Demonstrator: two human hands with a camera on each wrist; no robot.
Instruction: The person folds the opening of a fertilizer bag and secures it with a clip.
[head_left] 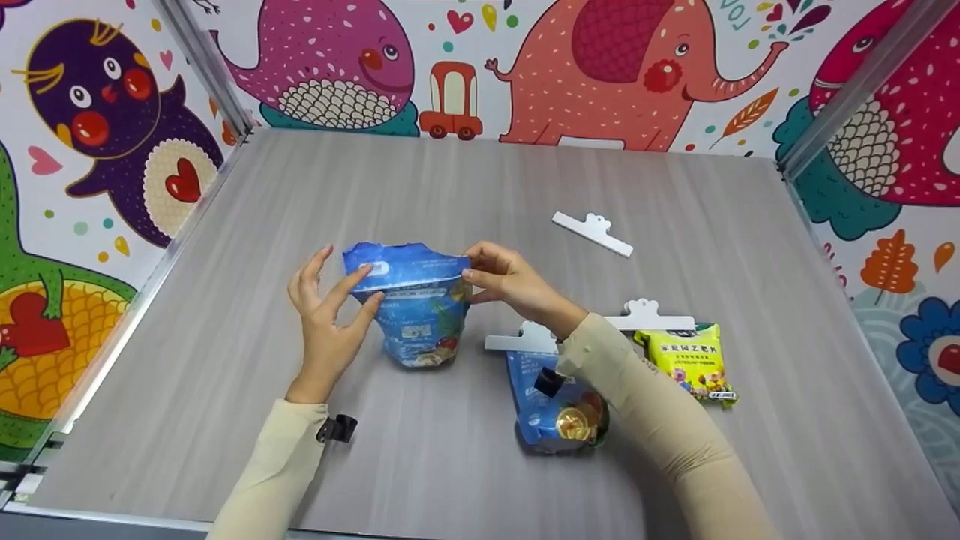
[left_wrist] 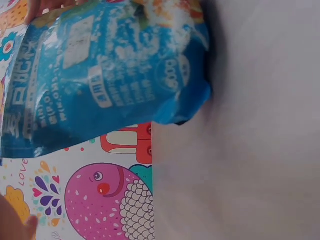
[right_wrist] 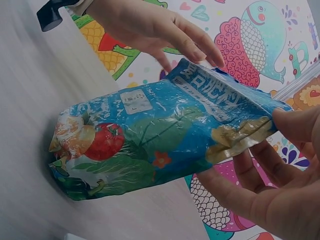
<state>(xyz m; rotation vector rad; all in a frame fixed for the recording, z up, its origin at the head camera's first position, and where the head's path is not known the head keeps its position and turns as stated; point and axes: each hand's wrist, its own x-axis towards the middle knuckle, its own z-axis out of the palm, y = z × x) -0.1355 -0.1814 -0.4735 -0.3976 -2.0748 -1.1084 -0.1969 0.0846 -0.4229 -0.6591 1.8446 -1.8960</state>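
Observation:
A blue fertilizer bag (head_left: 420,322) stands on the table, its torn upper edge uneven in the head view. My right hand (head_left: 517,281) pinches the bag's upper right edge between thumb and fingers, seen closely in the right wrist view, where vegetables are printed on the bag (right_wrist: 150,140). On the other side is my left hand (head_left: 326,322), fingers spread, index finger and thumb at the bag's upper left edge. Whether those fingertips press on it I cannot tell. The left wrist view shows the printed blue side of the bag (left_wrist: 110,75).
A second blue bag (head_left: 544,412) with a white clip (head_left: 523,339) at its top lies under my right forearm. Right of it lies a yellow packet (head_left: 686,360) with another white clip (head_left: 649,319). A loose white clip (head_left: 592,232) lies further back. Patterned walls (head_left: 465,67) border the table.

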